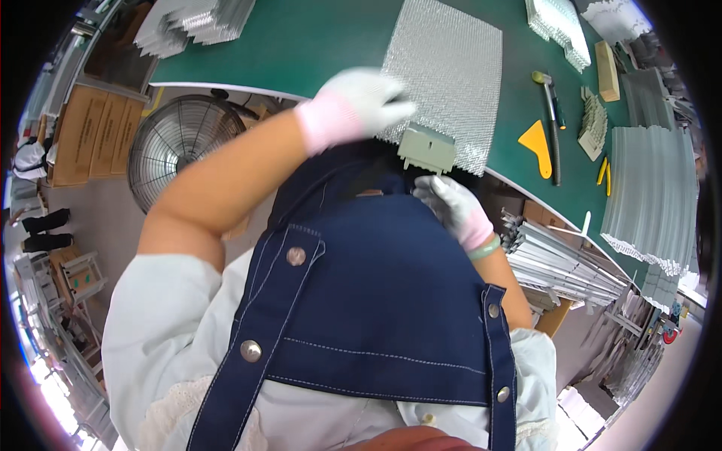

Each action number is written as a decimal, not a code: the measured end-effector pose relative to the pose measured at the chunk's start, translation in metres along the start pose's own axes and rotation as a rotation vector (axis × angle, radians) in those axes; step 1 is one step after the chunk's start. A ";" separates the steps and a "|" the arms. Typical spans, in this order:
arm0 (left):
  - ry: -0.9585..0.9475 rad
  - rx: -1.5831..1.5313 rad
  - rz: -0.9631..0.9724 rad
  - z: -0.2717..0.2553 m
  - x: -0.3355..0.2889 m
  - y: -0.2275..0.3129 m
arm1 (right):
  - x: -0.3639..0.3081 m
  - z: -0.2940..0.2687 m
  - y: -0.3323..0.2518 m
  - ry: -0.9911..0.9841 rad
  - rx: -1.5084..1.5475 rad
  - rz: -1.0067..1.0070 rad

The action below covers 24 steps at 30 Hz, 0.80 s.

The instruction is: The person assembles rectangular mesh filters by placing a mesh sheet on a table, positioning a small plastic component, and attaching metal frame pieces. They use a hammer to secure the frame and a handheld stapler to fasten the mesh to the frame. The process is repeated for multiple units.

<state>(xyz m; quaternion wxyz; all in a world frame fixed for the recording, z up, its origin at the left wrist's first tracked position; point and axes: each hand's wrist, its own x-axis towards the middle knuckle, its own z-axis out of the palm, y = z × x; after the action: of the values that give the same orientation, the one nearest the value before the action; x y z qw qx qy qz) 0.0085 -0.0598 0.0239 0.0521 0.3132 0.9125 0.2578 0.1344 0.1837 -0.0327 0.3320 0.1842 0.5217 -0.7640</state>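
Observation:
My left hand (365,102), in a white glove with a pink cuff, hovers at the left edge of a silver mesh-like sheet (447,68). Its fingers are apart, slightly blurred, and hold nothing. At the sheet's near end lies a small grey-green block (426,149) with short prongs pointing toward me. Just below the block is my right hand (454,204), gloved the same way, close to my navy apron. Its fingers are curled in; what they hold, if anything, is hidden. Whether they touch the block cannot be made out.
On the green table (301,45) lie a hammer (551,124), a yellow scraper (536,149), yellow-handled pliers (604,171), grey plastic pieces (593,124) and a wooden block (607,71). Pleated silver stacks (650,195) line the right. A floor fan (184,143) stands left, metal profiles (564,259) below.

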 end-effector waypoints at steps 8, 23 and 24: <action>0.014 0.321 0.399 0.057 0.062 -0.022 | 0.038 0.014 0.009 -0.060 0.327 -0.140; 0.053 0.316 0.311 0.070 0.036 0.002 | 0.008 0.023 0.011 0.066 0.585 -0.050; 0.060 0.324 0.299 0.071 0.036 0.003 | 0.009 0.023 0.014 0.057 0.555 -0.095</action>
<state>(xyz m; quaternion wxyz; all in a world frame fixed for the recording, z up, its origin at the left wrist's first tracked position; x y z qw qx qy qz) -0.0004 -0.0049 -0.0329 -0.0652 0.4415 0.8865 0.1219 0.1396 0.1569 -0.0391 0.2181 0.2647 0.3098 -0.8868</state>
